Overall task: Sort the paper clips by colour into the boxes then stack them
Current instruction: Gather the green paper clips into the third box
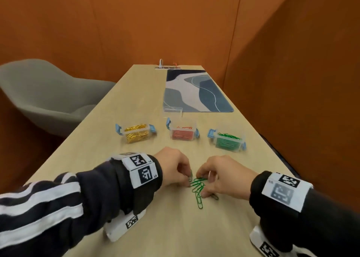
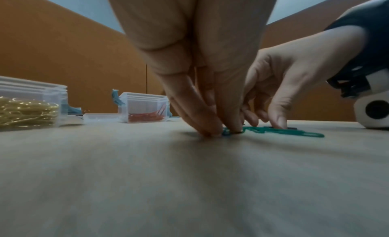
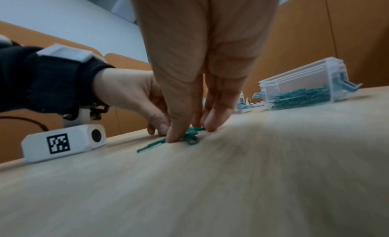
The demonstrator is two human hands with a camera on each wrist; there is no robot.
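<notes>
A small heap of green paper clips (image 1: 197,190) lies on the wooden table (image 1: 175,227) between my two hands. My left hand (image 1: 189,178) pinches the heap's left end; the left wrist view shows thumb and fingers closed on the clips (image 2: 294,132). My right hand (image 1: 202,184) curls over the right side, its fingertips (image 3: 174,137) down on the clips (image 3: 192,141). A dark clip (image 1: 215,197) lies by the right thumb. Beyond stand three open clear boxes: yellow clips (image 1: 137,133), red clips (image 1: 183,133), green clips (image 1: 228,140).
A clear lid (image 1: 172,109) lies behind the red box, overlapping a blue patterned mat (image 1: 196,91). A grey chair (image 1: 48,93) stands left of the table. Orange walls close in behind and to the right. The table's right edge runs near the green box.
</notes>
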